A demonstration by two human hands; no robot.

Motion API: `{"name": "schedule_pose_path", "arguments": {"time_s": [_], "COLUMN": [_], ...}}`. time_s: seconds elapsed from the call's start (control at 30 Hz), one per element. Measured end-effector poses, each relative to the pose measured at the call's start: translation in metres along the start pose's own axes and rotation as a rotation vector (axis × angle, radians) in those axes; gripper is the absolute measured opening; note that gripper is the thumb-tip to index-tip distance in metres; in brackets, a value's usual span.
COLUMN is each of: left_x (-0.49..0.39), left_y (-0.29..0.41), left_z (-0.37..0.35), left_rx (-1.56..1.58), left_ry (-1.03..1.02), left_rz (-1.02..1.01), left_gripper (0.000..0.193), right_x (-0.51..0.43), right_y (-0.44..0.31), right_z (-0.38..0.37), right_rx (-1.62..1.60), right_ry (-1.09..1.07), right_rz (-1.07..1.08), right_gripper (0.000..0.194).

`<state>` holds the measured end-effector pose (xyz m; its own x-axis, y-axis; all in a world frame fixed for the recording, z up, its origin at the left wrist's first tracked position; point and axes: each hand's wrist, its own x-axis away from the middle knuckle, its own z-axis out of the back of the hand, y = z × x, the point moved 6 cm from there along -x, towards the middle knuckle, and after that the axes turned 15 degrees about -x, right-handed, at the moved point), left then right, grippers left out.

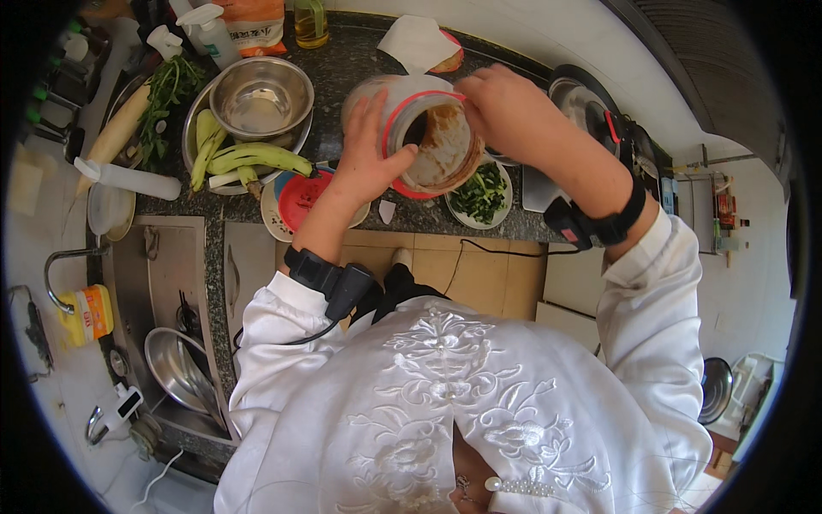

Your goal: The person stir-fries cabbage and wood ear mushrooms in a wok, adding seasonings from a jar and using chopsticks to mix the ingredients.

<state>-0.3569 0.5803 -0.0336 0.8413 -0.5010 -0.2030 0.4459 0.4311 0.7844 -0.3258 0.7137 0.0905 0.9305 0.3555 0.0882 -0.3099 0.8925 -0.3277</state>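
A large wide-mouthed clear jar (443, 151) is tilted on the counter, its opening facing me. Brown residue coats the inside, and something dark lies deeper in. My left hand (369, 151) holds the jar's left side, fingers spread along the wall and thumb over the rim. At the upper right of the mouth, my right hand (504, 103) pinches the red band (427, 96) that runs around the rim; its fingertips are partly hidden. Behind the jar, a white sheet (414, 42) partly covers a red-rimmed lid (454, 54). A plate of chopped greens (480, 196) stands close to the jar's lower right.
A red bowl (302, 202) sits left of my forearm. Steel bowls (260, 96) and green elongated vegetables (257, 157) lie farther left, near a white radish (125, 125) and a spray bottle (215, 38). The sink (173, 263) is at left; a lidded pan (578, 99) is at right.
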Motion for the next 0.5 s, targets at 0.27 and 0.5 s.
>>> {"name": "schedule_pose_path", "arguments": {"time_s": [0.27,0.5], "left_x": [-0.005,-0.005], "left_y": [0.008,0.008], "left_z": [-0.006,-0.009], "left_rx": [-0.037,-0.019], "left_ry": [0.012,0.089], "left_rz": [0.008,-0.041], "left_gripper": [0.082,0.081], "right_x": [-0.021,-0.040], "right_y": [0.002,0.030], "right_z": [-0.069,-0.116], "right_rx": [0.022,0.209], "right_ry": [-0.465,-0.490], "right_rz": [-0.143,0.010], "right_gripper": [0.017,0.032]}}
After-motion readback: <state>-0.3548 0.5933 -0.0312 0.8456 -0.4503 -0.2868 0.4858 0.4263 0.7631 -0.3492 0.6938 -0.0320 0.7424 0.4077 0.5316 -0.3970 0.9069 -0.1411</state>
